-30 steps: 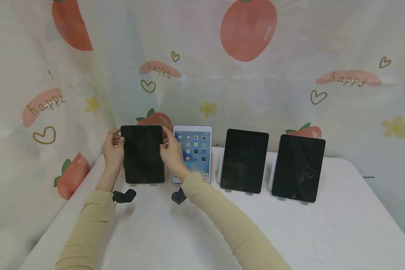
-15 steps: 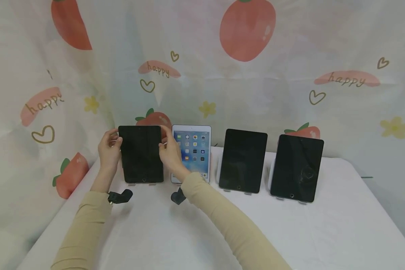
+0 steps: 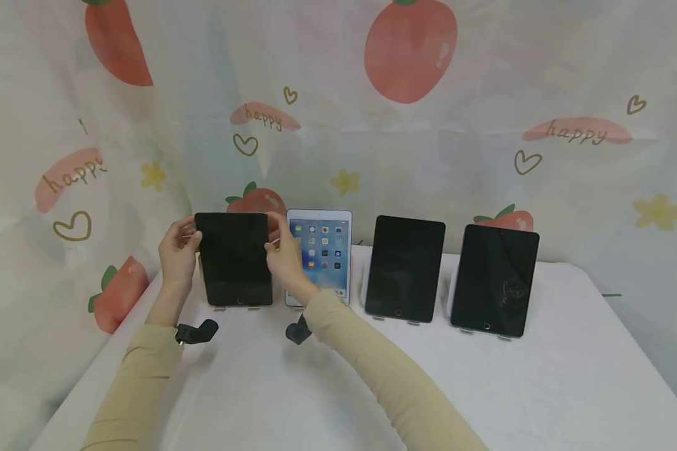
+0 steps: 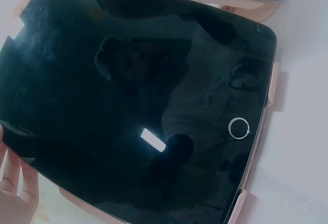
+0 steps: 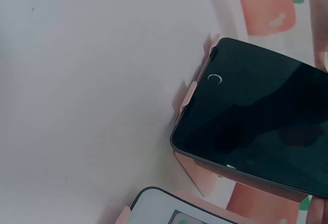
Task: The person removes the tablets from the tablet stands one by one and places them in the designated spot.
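A black-screened tablet (image 3: 236, 260) leans upright at the left end of a row. My left hand (image 3: 178, 255) grips its left edge near the top, thumb at the front edge and fingers partly hidden. On the opposite edge, my right hand (image 3: 285, 254) holds it the same way, in front of a white tablet (image 3: 330, 247) with a lit home screen. The left wrist view shows the black tablet's foot within the small pink lips (image 4: 274, 83) of a stand. In the right wrist view, the pink stand (image 5: 197, 172) shows beneath the tablet.
Two more dark tablets, one right of centre (image 3: 405, 269) and one at the right end (image 3: 494, 282), lean on stands. White cloth covers the table (image 3: 338, 382). A curtain (image 3: 316, 56) printed with fruit hangs close behind the row.
The held tablet's top edge has come slightly down and left, while its foot stays at the stand. My left hand has shifted slightly left; the right hand keeps its hold.
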Available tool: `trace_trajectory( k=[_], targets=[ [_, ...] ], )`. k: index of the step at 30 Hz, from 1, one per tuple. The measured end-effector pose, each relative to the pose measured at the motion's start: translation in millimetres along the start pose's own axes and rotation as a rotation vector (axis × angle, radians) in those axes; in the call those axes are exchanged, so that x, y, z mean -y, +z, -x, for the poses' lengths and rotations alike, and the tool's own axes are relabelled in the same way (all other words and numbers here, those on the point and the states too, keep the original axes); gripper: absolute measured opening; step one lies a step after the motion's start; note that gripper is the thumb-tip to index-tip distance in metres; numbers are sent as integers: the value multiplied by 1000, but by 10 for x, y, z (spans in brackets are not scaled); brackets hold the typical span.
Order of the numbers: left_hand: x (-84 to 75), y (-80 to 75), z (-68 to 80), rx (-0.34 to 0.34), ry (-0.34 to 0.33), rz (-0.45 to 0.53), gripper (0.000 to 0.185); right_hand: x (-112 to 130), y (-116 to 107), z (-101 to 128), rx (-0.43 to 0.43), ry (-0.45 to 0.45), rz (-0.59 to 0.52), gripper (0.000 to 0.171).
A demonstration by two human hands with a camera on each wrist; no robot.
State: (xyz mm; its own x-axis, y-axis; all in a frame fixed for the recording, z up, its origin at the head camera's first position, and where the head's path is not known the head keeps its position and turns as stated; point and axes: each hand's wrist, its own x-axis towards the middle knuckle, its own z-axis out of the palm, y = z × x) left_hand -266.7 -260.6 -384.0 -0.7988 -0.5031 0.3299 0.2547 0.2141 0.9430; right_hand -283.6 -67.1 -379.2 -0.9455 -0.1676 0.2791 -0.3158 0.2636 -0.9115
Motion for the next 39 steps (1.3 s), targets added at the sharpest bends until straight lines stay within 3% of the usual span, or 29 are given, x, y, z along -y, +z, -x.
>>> trace_trajectory(
  k=[22, 33, 39],
  targets=[
    [-220, -85, 196, 7, 7, -59, 33, 90, -148, 189, 48, -98, -66, 55],
    [-295, -225, 382, 30, -64, 2, 34, 119, -208, 345, 79, -141, -69, 54],
    [-388, -263, 485, 39, -104, 6, 33, 179, -273, 456, 97, -121, -121, 55]
  ],
)
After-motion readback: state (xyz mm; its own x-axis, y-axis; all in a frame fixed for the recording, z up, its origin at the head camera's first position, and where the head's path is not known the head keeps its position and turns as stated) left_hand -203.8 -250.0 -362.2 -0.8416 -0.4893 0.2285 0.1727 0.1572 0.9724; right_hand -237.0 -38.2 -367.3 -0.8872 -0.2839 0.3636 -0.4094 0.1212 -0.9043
